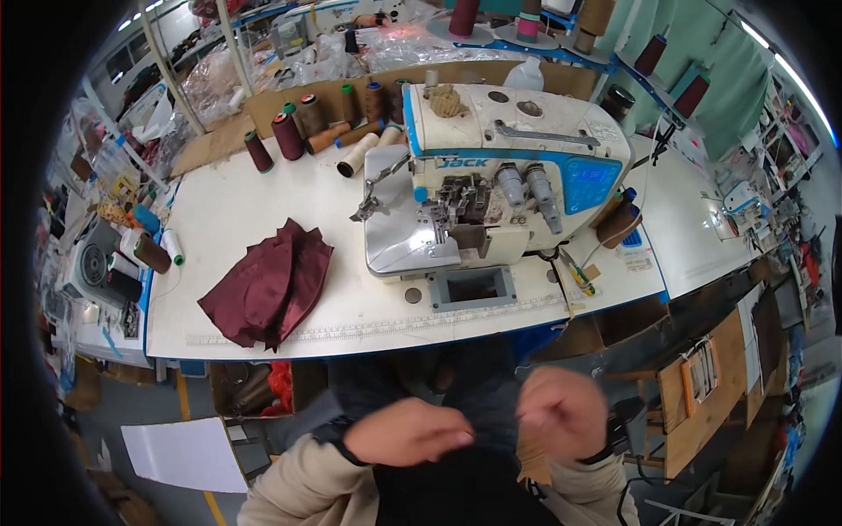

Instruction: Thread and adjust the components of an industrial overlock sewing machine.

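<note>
Fabric (265, 287) on tabletop (206, 215), well ahead of curled left fingers (441, 435) and blurred right fingers (545, 410), both grips unclear.

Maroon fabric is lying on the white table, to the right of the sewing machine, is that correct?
Not quite: the head view shows the maroon fabric to the left of the sewing machine. It is indeed lying on the white table.
</note>
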The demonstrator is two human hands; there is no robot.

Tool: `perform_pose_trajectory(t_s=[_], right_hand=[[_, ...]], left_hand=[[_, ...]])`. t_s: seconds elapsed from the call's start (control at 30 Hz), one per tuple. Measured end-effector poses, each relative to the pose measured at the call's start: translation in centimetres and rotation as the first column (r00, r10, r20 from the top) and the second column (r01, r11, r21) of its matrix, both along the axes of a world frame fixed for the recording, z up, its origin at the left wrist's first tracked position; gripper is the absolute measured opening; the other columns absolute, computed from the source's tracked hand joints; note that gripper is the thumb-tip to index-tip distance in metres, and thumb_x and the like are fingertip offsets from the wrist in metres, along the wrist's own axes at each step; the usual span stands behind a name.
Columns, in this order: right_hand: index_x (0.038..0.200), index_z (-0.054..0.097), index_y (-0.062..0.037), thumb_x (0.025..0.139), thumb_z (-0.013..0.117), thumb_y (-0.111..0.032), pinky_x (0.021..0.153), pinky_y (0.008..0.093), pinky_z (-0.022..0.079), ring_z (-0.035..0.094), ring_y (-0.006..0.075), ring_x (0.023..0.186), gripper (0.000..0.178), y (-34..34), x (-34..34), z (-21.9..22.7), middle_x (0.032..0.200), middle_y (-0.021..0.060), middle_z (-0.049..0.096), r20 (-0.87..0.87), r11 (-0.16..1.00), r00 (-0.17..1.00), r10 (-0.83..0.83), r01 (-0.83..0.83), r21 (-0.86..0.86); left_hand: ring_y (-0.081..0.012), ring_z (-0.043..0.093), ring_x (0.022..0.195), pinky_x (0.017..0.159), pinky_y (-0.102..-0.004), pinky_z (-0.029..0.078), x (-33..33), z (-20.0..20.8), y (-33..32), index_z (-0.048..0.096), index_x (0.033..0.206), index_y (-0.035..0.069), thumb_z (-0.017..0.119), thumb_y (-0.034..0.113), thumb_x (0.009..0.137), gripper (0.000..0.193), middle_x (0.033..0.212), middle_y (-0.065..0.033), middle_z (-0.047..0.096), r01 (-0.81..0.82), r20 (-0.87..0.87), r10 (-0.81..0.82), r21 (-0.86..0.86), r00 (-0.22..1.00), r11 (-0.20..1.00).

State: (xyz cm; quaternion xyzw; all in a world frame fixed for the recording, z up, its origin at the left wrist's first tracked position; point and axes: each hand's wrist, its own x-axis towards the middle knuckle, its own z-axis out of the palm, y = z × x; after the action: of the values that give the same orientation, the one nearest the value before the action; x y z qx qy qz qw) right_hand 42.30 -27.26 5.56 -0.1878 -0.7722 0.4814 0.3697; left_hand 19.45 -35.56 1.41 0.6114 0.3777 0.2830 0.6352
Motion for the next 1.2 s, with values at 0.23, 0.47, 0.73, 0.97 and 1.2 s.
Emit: perform_pose_trajectory(t_s=[0.23,0.47,0.73,0.97,1.2], right_hand=[[0.089,0.059,-0.0025,0.093,0.061,-0.005,0.062,0.0239,0.044,0.051,0.0078,0.070,0.005,0.1,5.7,-5.7,0.079,0.0001,0.057,0.266,0.784,0.877,-0.401,0.479,-0.396],[0.120,0.055,0.0005,0.092,0.067,-0.015,0.080,0.0277,0.049,0.058,0.0135,0.092,0.034,-3.7,-4.3,-5.9,0.136,0.0137,0.046,-0.213,0.844,0.956,0.199,-0.278,-0.458],[0.103,0.065,-0.0007,0.099,0.057,-0.020,0.060,0.0220,0.044,0.055,0.0068,0.065,0.022,-2.0,-1.0,-6.1,0.076,0.0012,0.061,-0.029,0.677,0.903,0.429,-0.342,-0.652],[0.105,0.065,-0.0004,0.096,0.061,-0.014,0.065,0.0227,0.047,0.058,0.0086,0.073,0.017,-1.2,-0.8,-3.7,0.083,0.0021,0.063,0.036,0.915,0.972,0.231,-0.204,-0.349],[0.111,0.064,-0.0003,0.098,0.059,-0.014,0.066,0.0221,0.049,0.059,0.0086,0.074,0.020,-2.5,-0.3,-6.9,0.084,0.0024,0.063,0.010,0.696,0.971,0.239,-0.164,-0.699]], left_hand=[[-0.0170,0.056,0.071,0.067,-0.0293,0.045,-7.4,2.4,-2.3,0.064,0.083,0.000,0.061,0.027,0.095,0.029,0.084,-0.0122,0.061,-0.660,0.389,0.582,0.095,0.714,0.746],[-0.0253,0.063,0.100,0.087,-0.0368,0.049,-0.3,3.9,-0.2,0.066,0.095,-0.004,0.058,0.005,0.094,0.012,0.114,-0.0160,0.064,-0.227,0.227,0.154,0.345,0.962,0.911],[-0.0181,0.049,0.054,0.052,-0.0319,0.040,-4.2,3.3,-2.1,0.058,0.099,-0.001,0.052,0.023,0.100,0.025,0.078,-0.0134,0.057,-0.397,0.791,0.366,-0.171,0.491,0.902],[-0.0231,0.062,0.072,0.063,-0.0336,0.047,-0.7,0.9,0.6,0.062,0.112,-0.002,0.062,0.030,0.095,0.036,0.086,-0.0114,0.062,0.157,-0.332,-0.116,0.101,0.936,0.982],[-0.0254,0.062,0.089,0.086,-0.0406,0.050,-1.1,1.3,-0.2,0.062,0.093,0.000,0.050,0.022,0.101,0.027,0.098,-0.0137,0.061,-0.318,0.746,0.381,-0.236,0.546,0.918]])
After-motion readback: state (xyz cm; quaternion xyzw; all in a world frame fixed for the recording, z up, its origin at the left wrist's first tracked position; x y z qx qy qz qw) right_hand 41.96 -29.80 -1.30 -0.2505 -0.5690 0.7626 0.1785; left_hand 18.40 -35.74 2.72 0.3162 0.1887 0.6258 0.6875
